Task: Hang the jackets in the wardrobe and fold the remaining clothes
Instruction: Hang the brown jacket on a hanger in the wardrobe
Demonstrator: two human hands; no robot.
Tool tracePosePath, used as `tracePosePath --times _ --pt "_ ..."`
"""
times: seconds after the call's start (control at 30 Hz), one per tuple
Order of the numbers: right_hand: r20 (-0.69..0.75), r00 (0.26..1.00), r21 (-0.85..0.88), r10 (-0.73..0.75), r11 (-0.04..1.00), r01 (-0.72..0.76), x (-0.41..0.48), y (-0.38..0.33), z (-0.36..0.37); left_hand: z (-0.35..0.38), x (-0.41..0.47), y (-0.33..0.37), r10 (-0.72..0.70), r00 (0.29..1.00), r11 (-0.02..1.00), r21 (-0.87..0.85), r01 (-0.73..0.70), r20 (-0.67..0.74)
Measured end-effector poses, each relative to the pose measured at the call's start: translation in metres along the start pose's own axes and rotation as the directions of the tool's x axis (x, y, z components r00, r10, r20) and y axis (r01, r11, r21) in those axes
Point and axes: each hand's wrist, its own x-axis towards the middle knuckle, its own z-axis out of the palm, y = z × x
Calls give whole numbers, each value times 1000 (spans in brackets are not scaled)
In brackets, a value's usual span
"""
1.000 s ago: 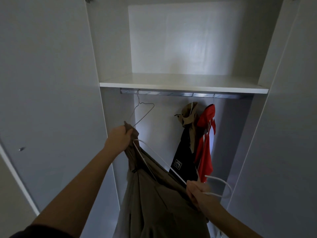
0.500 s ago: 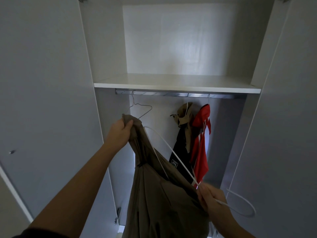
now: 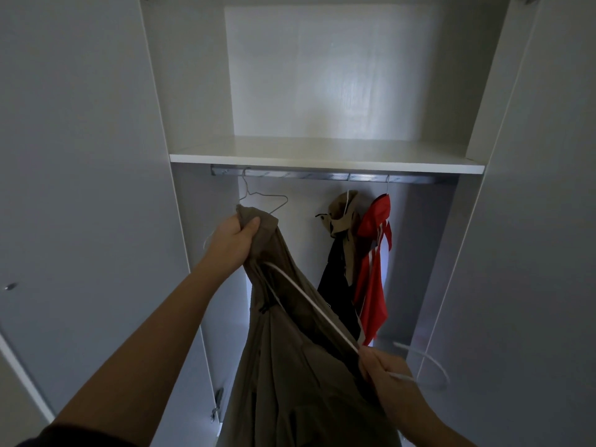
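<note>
In front of open wardrobe (image 3: 322,91), below rail (image 3: 322,176): left hand (image 3: 233,245) clenched on top of khaki jacket (image 3: 290,366); right hand (image 3: 382,379) grasping white hanger (image 3: 309,301) near its hook, one arm threaded inside jacket. Jacket held up, not yet hung. Advice: seat both shoulders on hanger before lifting; aim hook between bare hanger (image 3: 263,200) and hung clothes (image 3: 358,262).
</note>
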Motion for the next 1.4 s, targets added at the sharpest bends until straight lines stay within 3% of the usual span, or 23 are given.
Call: tracePosePath --times 0.07,0.2,0.3,0.4,0.43,0.47,0.5,0.57,0.6,0.63,0.67,0.7,0.73,0.8,0.87,0.9,1.07,1.3,1.33,1.4 --pt "75 994 -93 84 993 -77 9 -16 2 5 -7 6 71 993 995 61 -77 94" --pt "175 983 -49 48 998 -40 37 -66 1 18 -24 18 163 962 974 120 -192 220" --pt "204 970 19 133 990 -140 68 -105 -15 26 -36 21 152 958 985 45 -168 244" --pt "154 981 177 119 973 -146 85 -123 -34 26 -50 9 78 974 996 16 -84 214" --pt "142 985 204 97 971 -125 87 -125 -39 22 -56 3 36 961 998 32 -46 273" --pt "132 989 211 62 973 -89 88 -126 -44 18 -63 -3 1 917 999 36 -16 398" --pt "128 992 211 17 977 -44 89 -128 -48 14 -69 -7 -9 828 999 42 -17 561" --pt "153 985 195 -81 980 51 89 -131 -56 5 -75 -9 45 611 981 80 -176 791" --pt "172 977 183 -127 979 94 89 -132 -61 0 -73 -7 103 620 951 105 -291 778" --pt "186 968 174 -166 976 134 89 -133 -66 -5 -64 -6 208 724 907 148 -395 657" --pt "192 961 169 -199 971 168 88 -136 -72 -12 -52 -4 368 826 842 224 -491 426" --pt "194 955 167 -225 967 193 88 -138 -79 -19 -39 -1 493 845 773 341 -535 207" --pt "201 950 165 -240 964 209 88 -142 -86 -25 -25 3 559 823 721 430 -543 102" --pt "235 940 146 -249 965 219 88 -151 -100 -33 3 5 518 829 705 445 -552 208" --pt "274 930 108 -243 969 222 88 -160 -113 -28 20 3 333 859 800 365 -476 388" --pt "289 927 90 -240 970 224 88 -163 -119 -24 25 3 309 859 828 329 -454 408" --pt "302 935 30 -187 982 187 88 -178 -141 -7 37 4 407 889 874 193 -446 211" --pt "386 922 -115 33 993 13 91 -176 -143 -6 39 2 430 898 893 192 -408 -91" --pt "370 928 -145 53 989 1 92 -171 -140 -9 38 -4 417 902 897 213 -389 -110" --pt "325 945 -143 27 989 21 98 -165 -138 -11 35 -18 375 927 887 285 -363 12"
